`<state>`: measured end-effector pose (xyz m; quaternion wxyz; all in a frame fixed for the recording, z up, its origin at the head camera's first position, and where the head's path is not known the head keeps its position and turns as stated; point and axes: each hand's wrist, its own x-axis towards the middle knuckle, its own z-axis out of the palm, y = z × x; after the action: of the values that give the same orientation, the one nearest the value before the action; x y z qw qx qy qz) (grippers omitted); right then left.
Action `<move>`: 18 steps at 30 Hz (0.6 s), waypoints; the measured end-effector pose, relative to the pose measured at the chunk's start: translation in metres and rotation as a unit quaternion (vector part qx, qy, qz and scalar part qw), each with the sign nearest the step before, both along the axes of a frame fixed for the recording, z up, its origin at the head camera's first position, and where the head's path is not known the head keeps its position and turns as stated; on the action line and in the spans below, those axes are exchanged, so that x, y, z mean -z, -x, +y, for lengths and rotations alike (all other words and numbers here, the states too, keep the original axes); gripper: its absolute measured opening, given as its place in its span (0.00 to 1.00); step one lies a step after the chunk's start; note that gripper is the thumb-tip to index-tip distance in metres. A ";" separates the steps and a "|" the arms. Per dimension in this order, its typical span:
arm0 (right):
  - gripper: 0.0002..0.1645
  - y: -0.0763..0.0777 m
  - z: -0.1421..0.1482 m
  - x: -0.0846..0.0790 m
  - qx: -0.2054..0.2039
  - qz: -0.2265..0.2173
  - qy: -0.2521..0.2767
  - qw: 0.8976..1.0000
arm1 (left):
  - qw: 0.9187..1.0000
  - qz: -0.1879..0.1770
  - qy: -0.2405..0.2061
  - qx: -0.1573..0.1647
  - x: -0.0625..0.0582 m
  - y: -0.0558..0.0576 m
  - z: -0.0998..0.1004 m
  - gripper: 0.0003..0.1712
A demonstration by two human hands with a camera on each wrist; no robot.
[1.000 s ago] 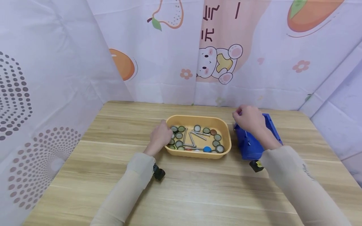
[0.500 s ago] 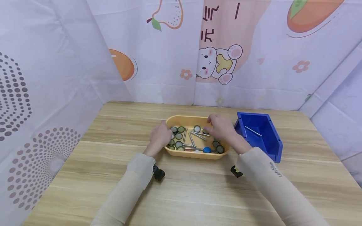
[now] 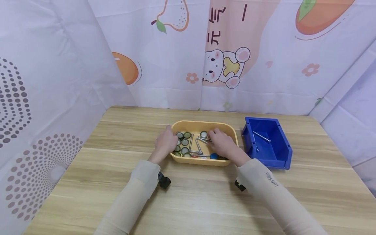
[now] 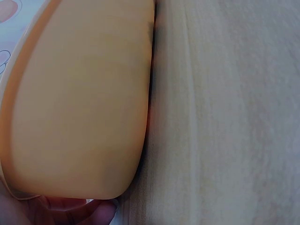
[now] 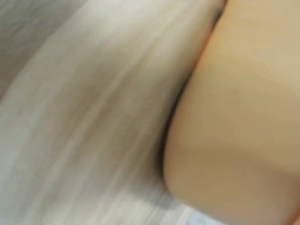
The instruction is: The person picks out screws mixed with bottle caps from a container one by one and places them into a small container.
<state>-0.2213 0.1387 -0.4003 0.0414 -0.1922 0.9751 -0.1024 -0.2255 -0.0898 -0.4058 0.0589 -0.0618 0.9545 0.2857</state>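
Note:
The yellow bin sits mid-table, holding metal bottle caps mostly at its left and several long silver screws in the middle. At the bin's left end my left hand grips the wall; its fingers show below the bin's end in the left wrist view. My right hand reaches down into the bin's right half. Its fingertips are at the right ends of two screws, and I cannot tell whether they pinch one. The right wrist view shows only the bin's outer wall and tabletop, blurred.
To the right of the yellow bin stands a blue bin with a long screw and a smaller metal piece inside. A blue cap lies near the yellow bin's front wall. A printed curtain hangs behind the wooden table.
My right hand has moved left from over the blue bin into the yellow bin, down to the screws. The screw in the blue bin has come into sight. My left hand stays at the yellow bin.

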 end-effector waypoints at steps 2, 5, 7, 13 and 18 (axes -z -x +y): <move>0.13 0.000 -0.001 0.002 -0.001 0.006 -0.020 1.000 | 1.000 -0.001 0.000 0.000 0.000 0.000 0.000 0.25; 0.12 0.000 -0.002 0.005 -0.005 0.013 -0.034 0.999 | 1.000 0.001 0.000 -0.001 0.000 0.000 0.000 0.24; 0.11 -0.001 -0.002 0.006 -0.008 0.015 -0.034 0.999 | 1.000 0.002 0.001 -0.001 0.000 0.000 0.000 0.23; 0.09 0.001 -0.002 0.006 -0.017 -0.017 -0.010 1.000 | 1.000 0.003 0.002 -0.001 -0.001 -0.001 0.000 0.24; 0.10 0.004 -0.001 0.005 -0.007 -0.082 0.013 0.997 | 1.000 0.002 0.001 0.001 -0.001 0.000 0.000 0.25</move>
<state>-0.2250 0.1381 -0.4054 0.1189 -0.1901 0.9658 -0.1305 -0.2252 -0.0897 -0.4044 0.0573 -0.0607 0.9548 0.2853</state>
